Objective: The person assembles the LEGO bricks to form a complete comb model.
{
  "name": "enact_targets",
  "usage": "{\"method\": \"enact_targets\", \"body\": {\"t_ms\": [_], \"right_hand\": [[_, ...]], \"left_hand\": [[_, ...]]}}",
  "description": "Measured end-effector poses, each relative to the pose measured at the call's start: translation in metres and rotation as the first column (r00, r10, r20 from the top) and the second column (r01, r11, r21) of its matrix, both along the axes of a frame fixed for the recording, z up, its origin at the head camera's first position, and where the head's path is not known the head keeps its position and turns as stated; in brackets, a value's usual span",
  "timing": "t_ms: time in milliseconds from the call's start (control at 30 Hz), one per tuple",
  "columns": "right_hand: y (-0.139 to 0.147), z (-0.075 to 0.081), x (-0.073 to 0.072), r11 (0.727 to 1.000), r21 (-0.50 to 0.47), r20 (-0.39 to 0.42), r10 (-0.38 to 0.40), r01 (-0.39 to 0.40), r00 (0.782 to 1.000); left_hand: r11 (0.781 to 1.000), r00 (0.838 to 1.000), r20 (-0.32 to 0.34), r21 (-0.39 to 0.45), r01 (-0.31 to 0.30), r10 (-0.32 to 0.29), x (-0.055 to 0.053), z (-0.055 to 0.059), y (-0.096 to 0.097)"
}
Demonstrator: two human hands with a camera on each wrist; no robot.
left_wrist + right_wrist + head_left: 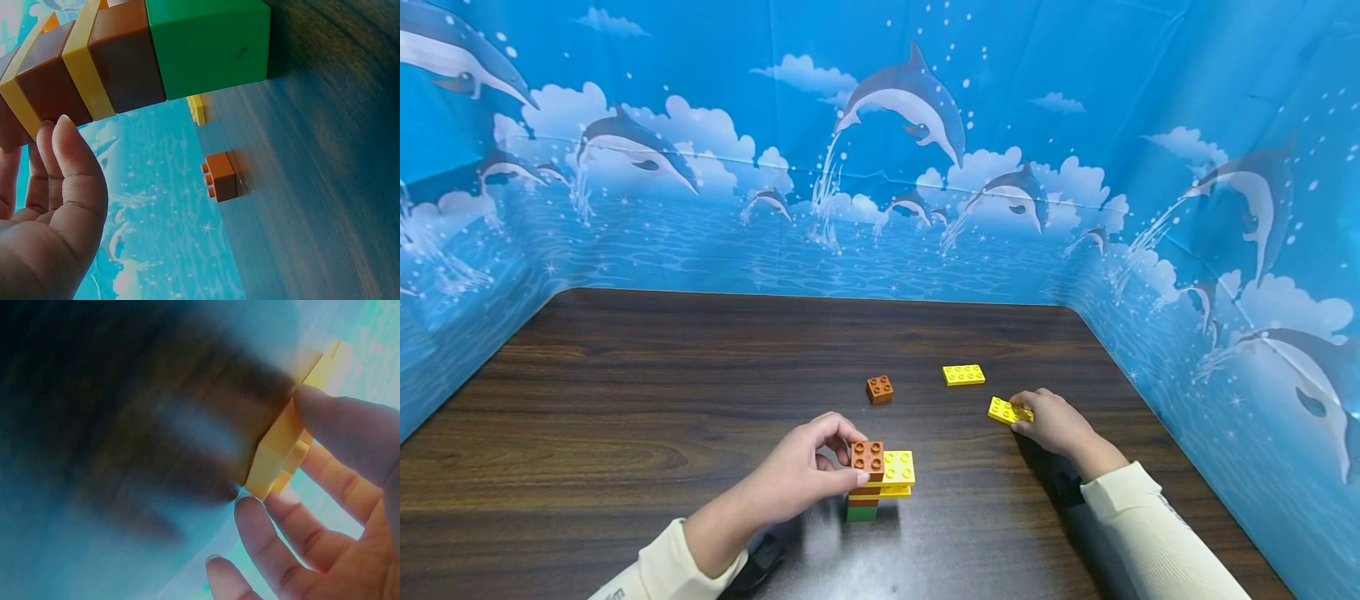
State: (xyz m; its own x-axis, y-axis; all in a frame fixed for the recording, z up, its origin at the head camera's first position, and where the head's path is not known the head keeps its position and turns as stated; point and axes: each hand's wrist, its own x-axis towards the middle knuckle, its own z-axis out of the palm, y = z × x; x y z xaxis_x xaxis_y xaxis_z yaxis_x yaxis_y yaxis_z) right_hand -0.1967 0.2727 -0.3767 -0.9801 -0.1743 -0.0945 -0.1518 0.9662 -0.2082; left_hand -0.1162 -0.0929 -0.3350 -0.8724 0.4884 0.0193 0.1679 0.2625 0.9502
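A tower of building blocks stands upright on the table. Its base is a green block (pixel 861 514), with brown blocks and yellow plates alternating above and a brown block (pixel 867 461) on top. The yellow plates (pixel 898 468) jut out to the right. My left hand (pixel 797 471) grips the upper part of the tower between thumb and fingers, from the left side. Off to the right, my right hand (pixel 1056 422) pinches the near end of a flat yellow building block (pixel 1000 409). In the right wrist view, thumb and fingertips are on opposite edges of this yellow block (pixel 275 453).
Beyond the tower lies a loose brown block (pixel 880 390), studs up. Another flat yellow block (pixel 964 375) is farther back, between it and the right hand. A blue dolphin-printed curtain (pixel 700 242) borders the dark wooden table (pixel 625 417) at the back and sides.
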Motion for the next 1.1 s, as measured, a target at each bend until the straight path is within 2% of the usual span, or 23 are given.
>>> {"method": "enact_targets", "body": {"t_ms": [333,500,700,867,1100], "right_hand": [[-0.004,0.002,0.001,1.0,-0.003,-0.022,0.021,-0.021,1.0],[-0.009,0.004,0.002,0.998,-0.005,-0.076,0.055,-0.055,0.996],[-0.02,0.009,0.005,0.998,0.008,-0.144,0.061,-0.061,0.988],[-0.032,0.013,0.01,0.996,0.019,-0.212,0.088,-0.086,0.973],[-0.048,0.019,0.018,0.989,0.045,-0.316,0.15,-0.143,0.937]], "left_hand": [[1.0,1.0,-0.003,0.008,0.006,-0.006,0.0,-0.001,0.001],[1.0,1.0,-0.005,0.006,0.004,-0.004,0.0,-0.001,0.0],[1.0,1.0,-0.001,0.008,0.002,-0.002,0.001,-0.001,0.0],[1.0,1.0,-0.001,0.01,-0.002,0.002,0.001,-0.001,0.0],[1.0,1.0,-0.011,0.003,-0.005,0.005,0.001,-0.002,0.001]]}}
